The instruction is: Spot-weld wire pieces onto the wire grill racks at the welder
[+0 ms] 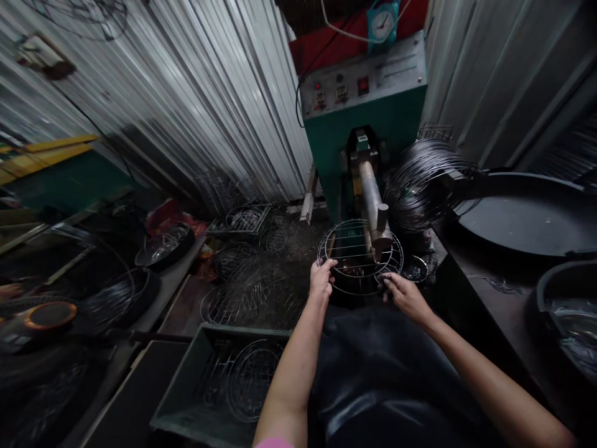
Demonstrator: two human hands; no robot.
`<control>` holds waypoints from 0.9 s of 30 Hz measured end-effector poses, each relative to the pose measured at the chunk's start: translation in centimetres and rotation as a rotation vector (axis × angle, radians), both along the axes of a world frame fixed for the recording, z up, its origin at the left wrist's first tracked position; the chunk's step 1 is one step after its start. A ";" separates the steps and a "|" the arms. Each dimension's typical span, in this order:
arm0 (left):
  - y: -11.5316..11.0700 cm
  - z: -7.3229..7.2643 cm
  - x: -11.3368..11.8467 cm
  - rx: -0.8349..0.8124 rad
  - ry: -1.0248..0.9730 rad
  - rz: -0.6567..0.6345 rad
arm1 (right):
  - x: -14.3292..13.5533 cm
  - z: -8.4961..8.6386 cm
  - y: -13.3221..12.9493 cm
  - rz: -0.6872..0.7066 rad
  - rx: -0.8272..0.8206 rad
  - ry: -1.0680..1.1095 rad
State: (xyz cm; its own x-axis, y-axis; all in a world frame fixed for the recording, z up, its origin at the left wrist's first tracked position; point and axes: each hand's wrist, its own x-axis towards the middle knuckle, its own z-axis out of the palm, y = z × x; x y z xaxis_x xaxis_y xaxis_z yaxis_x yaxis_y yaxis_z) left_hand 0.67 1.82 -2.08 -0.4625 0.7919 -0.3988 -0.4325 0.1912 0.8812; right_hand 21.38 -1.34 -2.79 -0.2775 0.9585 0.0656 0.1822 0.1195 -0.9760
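A round wire rack [347, 246], made of rings with straight cross bars, lies level under the metal electrode arm [372, 193] of a green welding machine [321, 146]. My left hand [321, 278] is closed on the rack's near left rim, thumb on top. At the near right rim, my right hand [405, 297] pinches the wire between thumb and fingers. Whether a small loose piece is also in that pinch is too small to tell. The arm's tip hides part of the rack's right side.
A wire coil [426, 180] stands right of the machine, near a large dark pan [527, 218] and a black tub [541, 298]. At left, a green crate [180, 389] holds wire racks; more wire pieces [252, 286] lie on the floor. Part of another person's hand [10, 291] shows far left.
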 end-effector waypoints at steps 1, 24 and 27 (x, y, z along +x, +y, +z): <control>0.1 0.1 0.0 -0.002 0.008 0.010 | 0.0 0.2 0.2 0.000 0.012 -0.005; 0.3 0.3 0.7 -0.036 0.026 0.069 | -0.2 0.4 1.5 -0.022 0.074 -0.032; 0.5 0.6 0.8 -0.032 0.026 0.077 | -0.2 0.4 1.8 -0.022 0.059 -0.025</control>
State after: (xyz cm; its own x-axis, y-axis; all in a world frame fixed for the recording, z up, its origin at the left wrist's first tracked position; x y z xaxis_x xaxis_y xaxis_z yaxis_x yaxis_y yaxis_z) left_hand 1.47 2.29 -1.52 -0.5320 0.7405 -0.4107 -0.4245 0.1864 0.8860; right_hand 21.20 0.45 -2.35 -0.2583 0.9591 0.1158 0.2099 0.1727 -0.9624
